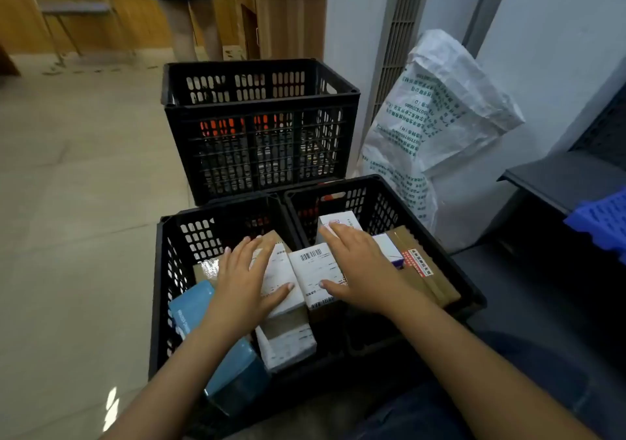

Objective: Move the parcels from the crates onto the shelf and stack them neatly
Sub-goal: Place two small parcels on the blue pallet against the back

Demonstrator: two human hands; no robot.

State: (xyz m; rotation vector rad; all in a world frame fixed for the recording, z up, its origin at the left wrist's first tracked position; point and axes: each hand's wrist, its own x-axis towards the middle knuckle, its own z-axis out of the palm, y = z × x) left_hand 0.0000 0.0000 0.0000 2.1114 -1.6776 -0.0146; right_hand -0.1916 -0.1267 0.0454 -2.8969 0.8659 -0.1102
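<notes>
parcels point(315, 270): white-labelled, brown, blue boxes; jumbled | in two black crates point(159, 270) | floor

Black slotted crates point(261, 128) hold white-labelled brown parcels point(315, 270) and a blue parcel point(193, 304).

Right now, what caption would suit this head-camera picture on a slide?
Two bare hands, left and right, rest on labelled parcels in black crates.

A parcel sorting room, by the look of it — black slotted crates point(261, 128) on a pale tiled floor point(78, 175), labelled parcels point(316, 270) inside, a printed woven sack point(437, 124) at right — wooden cabinets point(288, 16) upper centre, dark shelf point(559, 175) far right.
</notes>
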